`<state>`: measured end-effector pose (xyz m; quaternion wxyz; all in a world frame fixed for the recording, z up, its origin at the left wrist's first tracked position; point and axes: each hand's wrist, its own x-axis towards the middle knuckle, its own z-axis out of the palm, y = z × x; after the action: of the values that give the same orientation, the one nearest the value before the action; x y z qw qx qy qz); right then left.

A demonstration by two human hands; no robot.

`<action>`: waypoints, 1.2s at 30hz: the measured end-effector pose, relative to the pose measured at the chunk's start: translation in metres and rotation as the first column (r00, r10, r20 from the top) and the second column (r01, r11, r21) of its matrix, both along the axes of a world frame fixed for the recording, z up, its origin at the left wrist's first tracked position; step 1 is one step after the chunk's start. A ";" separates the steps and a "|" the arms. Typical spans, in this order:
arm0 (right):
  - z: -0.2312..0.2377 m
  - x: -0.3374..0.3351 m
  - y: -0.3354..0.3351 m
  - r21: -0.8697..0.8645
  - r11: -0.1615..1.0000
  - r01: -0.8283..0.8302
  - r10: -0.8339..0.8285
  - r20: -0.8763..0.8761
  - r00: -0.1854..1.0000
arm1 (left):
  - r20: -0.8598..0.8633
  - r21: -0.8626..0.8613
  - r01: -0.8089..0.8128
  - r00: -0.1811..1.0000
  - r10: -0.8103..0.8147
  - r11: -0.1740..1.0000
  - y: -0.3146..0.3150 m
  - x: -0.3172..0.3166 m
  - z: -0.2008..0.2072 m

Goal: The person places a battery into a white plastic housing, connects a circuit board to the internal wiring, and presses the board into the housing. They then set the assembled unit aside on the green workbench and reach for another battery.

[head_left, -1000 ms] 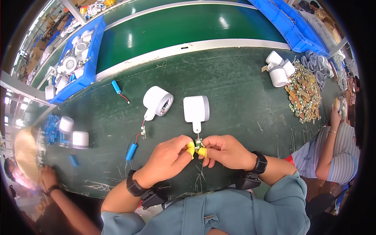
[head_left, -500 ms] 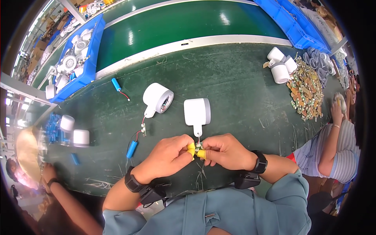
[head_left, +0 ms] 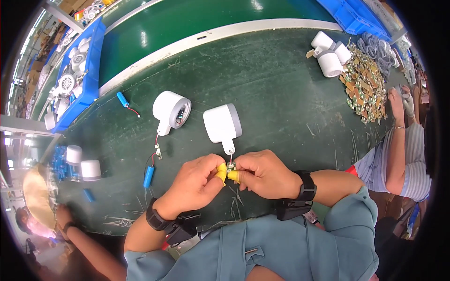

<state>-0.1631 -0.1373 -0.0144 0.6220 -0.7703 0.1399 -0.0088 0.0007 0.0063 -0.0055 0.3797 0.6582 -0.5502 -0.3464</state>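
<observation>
A small green circuit board [head_left: 231,166] sits between my fingertips, joined by thin wires to a white, grey-rimmed fan-like housing [head_left: 219,124] lying on the bench. My right hand [head_left: 267,175] pinches the board's edge with yellow-covered fingertips. My left hand [head_left: 194,182], also with yellow finger covers, is closed in a pinch right against the board; whatever lies inside that pinch is hidden. To the left rests a second white housing [head_left: 168,110], whose wires run to another small board [head_left: 158,151] and a blue cylindrical battery [head_left: 148,176].
Another blue battery [head_left: 123,99] lies farther left. A blue crate [head_left: 96,61] of white housings stands at the far left. At right are three white housings [head_left: 329,63], a heap of circuit boards [head_left: 363,86] and grey rings [head_left: 375,51]. Co-workers' arms [head_left: 397,110] show at both sides.
The whole view has shifted slightly, so the bench items appear farther left and higher. Both hands keep their pinch at the board, with little visible change in the fingers.
</observation>
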 end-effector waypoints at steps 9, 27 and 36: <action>-0.005 0.000 0.001 -0.050 0.999 0.019 -0.017 0.041 0.999 | -0.002 0.040 0.024 1.000 -0.024 0.999 -0.005 0.000 0.002; -0.001 0.004 -0.015 0.319 0.921 -0.223 0.255 -0.060 0.965 | -0.024 0.113 0.258 0.966 -0.257 0.960 -0.006 0.026 0.011; -0.004 0.003 -0.013 0.235 0.943 -0.234 0.243 -0.009 0.970 | 0.072 0.101 0.277 0.956 -0.285 0.955 -0.008 0.021 0.013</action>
<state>-0.1596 -0.1508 -0.0189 0.7014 -0.7038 0.0573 0.0975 0.0214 -0.0018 0.0080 0.2727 0.6037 -0.6379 -0.3929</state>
